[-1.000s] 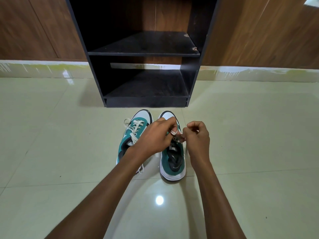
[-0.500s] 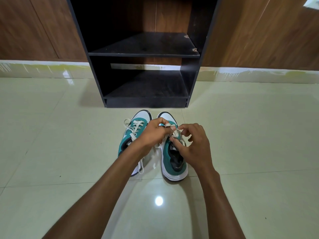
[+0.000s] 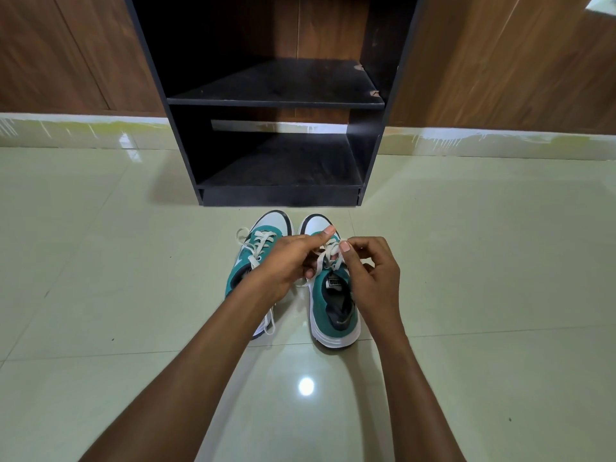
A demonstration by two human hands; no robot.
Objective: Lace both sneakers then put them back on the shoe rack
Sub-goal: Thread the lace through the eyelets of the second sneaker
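Two teal and white sneakers stand side by side on the floor, toes toward the rack. The left sneaker point(image 3: 258, 250) has its white lace threaded, with loose ends trailing by its heel. Over the right sneaker point(image 3: 335, 311) both hands work its white lace point(image 3: 328, 255). My left hand point(image 3: 291, 261) pinches one strand of that lace above the tongue. My right hand point(image 3: 371, 271) pinches the other strand between thumb and forefinger. The black shoe rack point(image 3: 276, 103) stands just beyond the toes, its two shelves bare.
Glossy pale floor tiles point(image 3: 100, 295) spread around the sneakers on all sides. A brown wooden wall point(image 3: 500, 61) with a light skirting runs behind the rack.
Both hands have drawn together above the right sneaker's tongue and lifted the lace strands a little toward the toe. The right hand went from beside the shoe to over it.
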